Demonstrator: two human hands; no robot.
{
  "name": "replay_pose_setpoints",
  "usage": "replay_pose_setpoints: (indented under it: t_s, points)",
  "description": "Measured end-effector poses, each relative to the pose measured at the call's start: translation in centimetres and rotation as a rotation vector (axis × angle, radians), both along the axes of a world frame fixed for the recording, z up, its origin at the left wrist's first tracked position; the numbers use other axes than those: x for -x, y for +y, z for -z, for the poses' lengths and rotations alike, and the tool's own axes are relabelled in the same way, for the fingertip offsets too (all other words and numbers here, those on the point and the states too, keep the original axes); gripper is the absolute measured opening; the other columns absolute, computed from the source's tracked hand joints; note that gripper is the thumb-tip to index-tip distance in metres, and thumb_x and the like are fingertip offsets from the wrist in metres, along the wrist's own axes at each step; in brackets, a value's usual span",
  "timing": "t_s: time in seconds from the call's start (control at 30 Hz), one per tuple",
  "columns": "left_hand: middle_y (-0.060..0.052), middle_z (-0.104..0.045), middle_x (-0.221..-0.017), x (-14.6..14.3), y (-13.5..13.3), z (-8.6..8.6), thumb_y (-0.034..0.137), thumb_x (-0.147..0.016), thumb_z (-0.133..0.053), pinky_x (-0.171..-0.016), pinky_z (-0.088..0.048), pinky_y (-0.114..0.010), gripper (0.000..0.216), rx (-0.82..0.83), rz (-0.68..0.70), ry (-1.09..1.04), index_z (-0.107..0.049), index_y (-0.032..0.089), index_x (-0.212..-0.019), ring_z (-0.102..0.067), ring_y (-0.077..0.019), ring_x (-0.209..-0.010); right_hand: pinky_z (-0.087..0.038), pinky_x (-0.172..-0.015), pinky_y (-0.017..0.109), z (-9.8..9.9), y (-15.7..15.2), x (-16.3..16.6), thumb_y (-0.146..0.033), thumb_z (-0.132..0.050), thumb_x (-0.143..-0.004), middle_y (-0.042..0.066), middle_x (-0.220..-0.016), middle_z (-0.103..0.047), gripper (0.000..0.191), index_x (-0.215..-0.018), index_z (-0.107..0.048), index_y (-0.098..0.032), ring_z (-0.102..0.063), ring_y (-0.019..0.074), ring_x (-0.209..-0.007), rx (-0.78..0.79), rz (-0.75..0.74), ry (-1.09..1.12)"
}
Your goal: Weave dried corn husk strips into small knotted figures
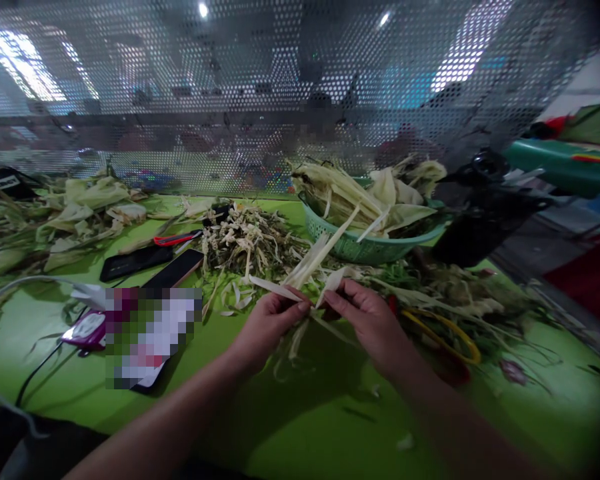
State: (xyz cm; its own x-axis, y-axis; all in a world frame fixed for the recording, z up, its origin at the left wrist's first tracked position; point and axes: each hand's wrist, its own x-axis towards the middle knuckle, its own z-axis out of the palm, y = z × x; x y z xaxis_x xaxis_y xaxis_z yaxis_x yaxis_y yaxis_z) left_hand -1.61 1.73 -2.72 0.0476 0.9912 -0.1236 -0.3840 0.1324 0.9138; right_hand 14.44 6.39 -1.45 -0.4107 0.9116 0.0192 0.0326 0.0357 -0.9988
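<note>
Grip pinches closed in left hand and right hand, both on pale corn-husk strips above green tabletop; uneven tugging could split them lengthwise.

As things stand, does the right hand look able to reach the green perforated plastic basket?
Probably yes: the bare right hand is near the green perforated plastic basket, and only low plant scraps lie between. However, its fingers hold a pale husk strip.
</note>
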Motion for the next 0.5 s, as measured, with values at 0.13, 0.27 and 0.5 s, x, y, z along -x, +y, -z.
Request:
replay_pose_setpoints:
  t_s: [0.13,0.27,0.5]
  points:
    - [-0.001,-0.061,-0.078,-0.10,0.08,0.04,0.034,-0.071,-0.072,-0.075,-0.041,-0.024,0.026,-0.062,-0.055,0.010,-0.061,0.014,-0.084,-0.054,-0.0125,-0.077,-0.048,-0.064,0.028,-0.24,-0.73,0.59,-0.045,-0.060,-0.081,0.001,-0.080,-0.061,0.026,-0.093,-0.060,-0.022,-0.058,0.0163,-0.072,0.105,-0.110,0.045]
    - [0.002,-0.056,-0.072,-0.23,-0.10,-0.16,0.035,-0.070,-0.073,-0.067,-0.038,-0.022,0.029,-0.048,-0.082,-0.004,-0.057,0.015,-0.083,-0.049,-0.0097,-0.069,-0.040,-0.055,0.024,0.00,-1.09,0.95,-0.042,-0.065,-0.078,-0.002,-0.068,-0.055,0.023,-0.085,-0.061,-0.021,-0.049,0.0113,-0.058,0.107,-0.075,0.017]
    - [0.005,-0.045,-0.065,-0.32,-0.44,-0.37,0.031,-0.073,-0.069,-0.059,-0.030,-0.021,0.022,-0.019,-0.078,0.054,-0.053,0.016,-0.078,-0.037,-0.0072,-0.060,-0.040,-0.058,0.024,0.43,-0.71,0.78,-0.039,-0.072,-0.071,-0.001,-0.068,-0.059,0.024,-0.078,-0.062,-0.019,-0.051,0.0115,-0.061,0.162,-0.048,0.038]
